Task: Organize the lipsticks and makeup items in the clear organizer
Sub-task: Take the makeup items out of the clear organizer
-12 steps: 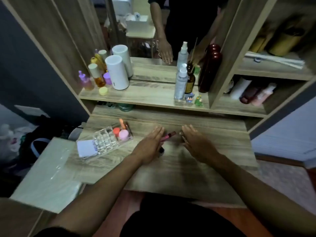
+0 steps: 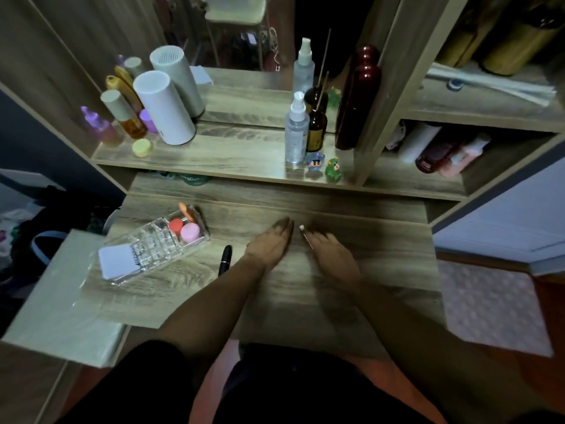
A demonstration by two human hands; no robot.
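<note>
The clear organizer (image 2: pixel 153 249) lies at the left of the wooden desk (image 2: pixel 382 270). Its far end holds a red round pot (image 2: pixel 176 224), a pink round pot (image 2: pixel 190 232) and an orange item (image 2: pixel 186 211). A white card (image 2: pixel 117 260) rests on its near end. A black lipstick (image 2: pixel 225 260) lies on the desk between the organizer and my left forearm. My left hand (image 2: pixel 272 240) rests flat, palm down, with nothing visible in it. Beside it, my right hand (image 2: pixel 331 250) curls over a slim makeup stick (image 2: pixel 305 237) whose pale tip pokes out.
A raised shelf (image 2: pixel 229 154) behind the desk carries a white cylinder (image 2: pixel 165 108), spray bottle (image 2: pixel 296 133), brown bottle (image 2: pixel 316 130), dark red bottle (image 2: pixel 357 99), small figures (image 2: pixel 324 166) and several little bottles (image 2: pixel 122 117). A pale side surface (image 2: pixel 61 301) adjoins the desk's left edge.
The red lipstick that lay between my hands is out of sight now. The black lipstick shows fully to the left of my left arm. Both hands stay low on the desk.
</note>
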